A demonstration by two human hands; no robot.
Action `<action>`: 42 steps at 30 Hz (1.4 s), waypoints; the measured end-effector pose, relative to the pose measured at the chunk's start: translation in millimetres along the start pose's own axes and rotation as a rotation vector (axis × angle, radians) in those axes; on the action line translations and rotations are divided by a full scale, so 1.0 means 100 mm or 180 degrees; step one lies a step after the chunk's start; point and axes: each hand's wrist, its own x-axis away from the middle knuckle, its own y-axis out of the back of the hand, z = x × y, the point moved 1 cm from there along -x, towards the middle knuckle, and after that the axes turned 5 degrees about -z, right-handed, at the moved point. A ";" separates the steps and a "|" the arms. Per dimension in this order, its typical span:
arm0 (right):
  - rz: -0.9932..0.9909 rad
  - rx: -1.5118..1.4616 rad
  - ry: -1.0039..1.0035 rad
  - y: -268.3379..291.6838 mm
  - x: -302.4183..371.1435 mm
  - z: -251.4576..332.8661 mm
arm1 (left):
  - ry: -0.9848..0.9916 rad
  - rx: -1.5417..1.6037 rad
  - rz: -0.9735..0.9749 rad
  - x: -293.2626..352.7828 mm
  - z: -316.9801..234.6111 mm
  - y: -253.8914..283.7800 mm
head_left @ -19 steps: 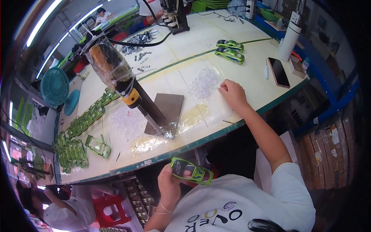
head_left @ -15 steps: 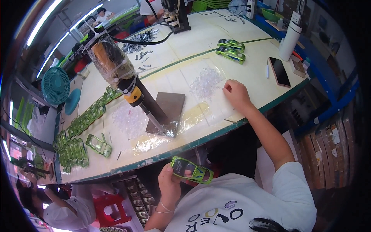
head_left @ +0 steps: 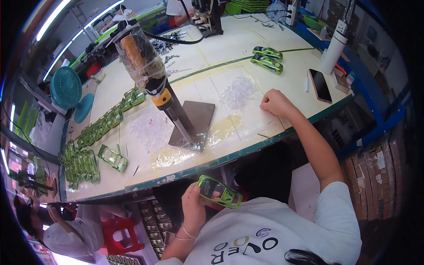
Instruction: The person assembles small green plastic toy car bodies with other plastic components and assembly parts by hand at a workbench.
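Observation:
My left hand [head_left: 193, 206] is closed around the end of a green toy car body [head_left: 221, 193], held in front of my shirt below the table edge. The shell has a dark roof panel, and fingertips show through its window opening. On the table, my right hand [head_left: 279, 104] rests with its fingers curled and pinched together; whatever they hold, if anything, is hidden. Just left of it lies a pile of small clear plastic parts [head_left: 239, 93]. A second heap of clear parts [head_left: 150, 128] spreads left of the upright screwdriver [head_left: 170, 106], which stands over a metal base plate [head_left: 201, 117].
Rows of green car bodies [head_left: 81, 168] line the left side, with one loose shell [head_left: 112, 158] beside them. Two finished-looking cars [head_left: 267, 65] sit farther back. A phone [head_left: 319, 85], white bottle [head_left: 334, 49] and teal fan [head_left: 66, 88] are around; a co-worker [head_left: 73, 234] sits lower left.
The whole view has shifted slightly. My right hand has turned at the edge of the clear pile, its fingers now pointing more downward. The left hand still grips the car body.

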 end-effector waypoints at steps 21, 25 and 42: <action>0.1883 -0.2719 0.1612 -0.48 1.27 0.81 | -0.0981 -0.2034 0.1070 -0.02 -0.40 -0.32; 0.2023 -0.2745 0.1431 -0.51 1.29 0.78 | -0.0989 -0.2225 0.1073 -0.01 -0.40 -0.31; 0.2099 -0.2819 0.1514 -0.46 1.29 0.76 | -0.1062 -0.2283 0.1165 0.01 -0.45 -0.35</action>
